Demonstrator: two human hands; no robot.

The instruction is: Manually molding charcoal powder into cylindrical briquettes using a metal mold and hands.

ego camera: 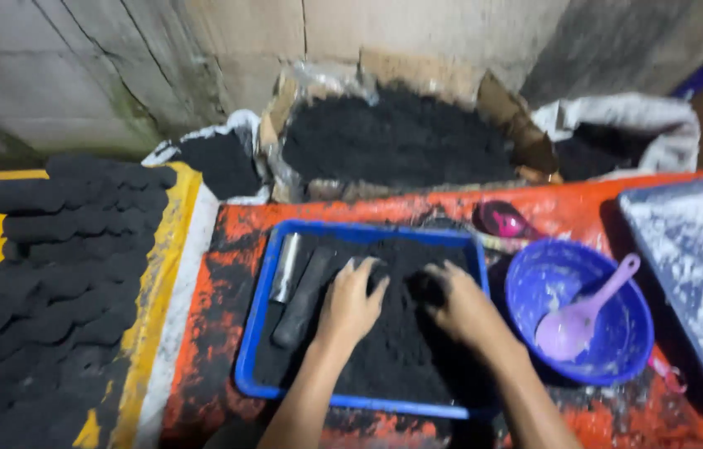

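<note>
A blue rectangular tray [253,333] sits on the orange table and holds a heap of black powder [405,349]. My left hand [350,303] rests palm down on the powder, fingers spread. My right hand [461,306] presses into the powder beside it, fingers curled around a dark clump. A metal tube [287,268] and a black cylinder [301,299] lie along the tray's left side, just left of my left hand.
A blue bowl [622,349] with a purple scoop [584,312] stands right of the tray. A powder-dusted board [701,274] lies at far right. Rows of black rolls [52,283] cover the yellow surface at left. A cardboard box [401,137] and sacks of black powder stand behind.
</note>
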